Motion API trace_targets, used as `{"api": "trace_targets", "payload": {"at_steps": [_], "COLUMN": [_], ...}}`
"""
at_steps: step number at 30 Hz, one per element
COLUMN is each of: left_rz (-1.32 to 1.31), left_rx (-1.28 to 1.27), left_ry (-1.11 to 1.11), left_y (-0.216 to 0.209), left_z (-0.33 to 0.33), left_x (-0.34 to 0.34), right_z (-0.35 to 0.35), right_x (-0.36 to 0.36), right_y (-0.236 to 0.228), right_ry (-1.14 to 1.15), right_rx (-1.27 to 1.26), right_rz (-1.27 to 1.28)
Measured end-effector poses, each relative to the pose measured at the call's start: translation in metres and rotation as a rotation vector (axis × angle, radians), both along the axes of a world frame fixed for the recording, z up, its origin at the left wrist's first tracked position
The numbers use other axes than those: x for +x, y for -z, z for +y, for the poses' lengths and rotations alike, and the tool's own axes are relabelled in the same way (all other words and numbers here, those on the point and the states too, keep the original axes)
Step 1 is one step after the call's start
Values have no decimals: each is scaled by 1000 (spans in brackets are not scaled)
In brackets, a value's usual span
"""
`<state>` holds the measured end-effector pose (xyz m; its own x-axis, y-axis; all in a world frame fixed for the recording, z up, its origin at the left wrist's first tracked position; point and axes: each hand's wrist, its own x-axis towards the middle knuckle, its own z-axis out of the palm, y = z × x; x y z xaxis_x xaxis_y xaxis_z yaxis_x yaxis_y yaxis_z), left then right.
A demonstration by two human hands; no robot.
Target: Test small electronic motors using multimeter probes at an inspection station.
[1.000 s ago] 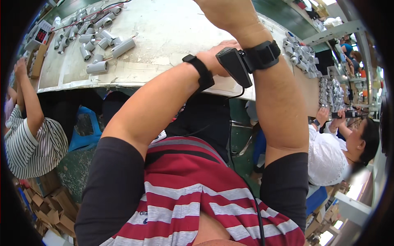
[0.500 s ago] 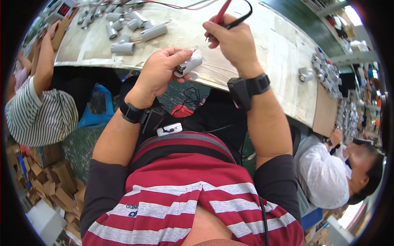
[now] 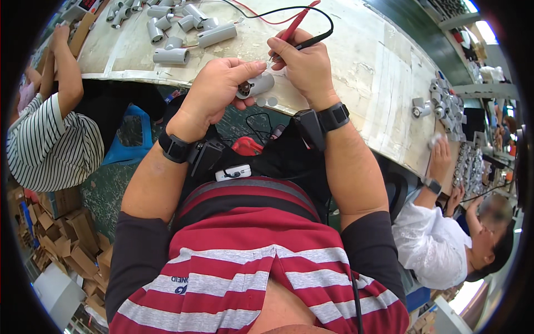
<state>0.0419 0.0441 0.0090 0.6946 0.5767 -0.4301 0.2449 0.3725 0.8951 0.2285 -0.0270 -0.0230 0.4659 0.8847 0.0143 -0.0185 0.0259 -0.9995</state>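
Cylinder (image 3: 260, 85), held over the near edge of the table (image 3: 361, 75): we grasp it in our left hand (image 3: 216, 83), thumb on top. Above the table, our right hand (image 3: 306, 67) pinches 2 probes, the red probe (image 3: 296, 23) and the black probe (image 3: 319, 38); we cannot tell whether their tips touch anything. More cylinders (image 3: 218, 34) lie at the table's left.

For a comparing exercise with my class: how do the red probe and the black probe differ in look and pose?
Colour: the red probe is bright red; the black probe is black.
Pose: the red probe rises steeply toward the picture's top, while the black probe slants shallowly to the right.
Shared: both are slim, pen-like and held in the right hand.
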Motion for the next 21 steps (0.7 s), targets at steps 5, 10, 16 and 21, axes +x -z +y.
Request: {"api": "trace_targets", "payload": {"at_steps": [5, 10, 16, 21], "left_rz": [10, 12, 36, 19], "left_rx": [0, -6, -4, -6], "left_ry": [7, 1, -4, -1], "left_y": [1, 2, 1, 2], "left_z": [0, 1, 2, 5], "left_x": [0, 1, 2, 2], "right_z": [-1, -1, -2, -2], "right_x": [-3, -3, -4, -5], "right_y": [-1, 2, 7, 10], "right_ry": [-19, -19, -17, -15], "right_rx": [-49, -121, -98, -66], "right_rz": [-19, -118, -135, -234]}}
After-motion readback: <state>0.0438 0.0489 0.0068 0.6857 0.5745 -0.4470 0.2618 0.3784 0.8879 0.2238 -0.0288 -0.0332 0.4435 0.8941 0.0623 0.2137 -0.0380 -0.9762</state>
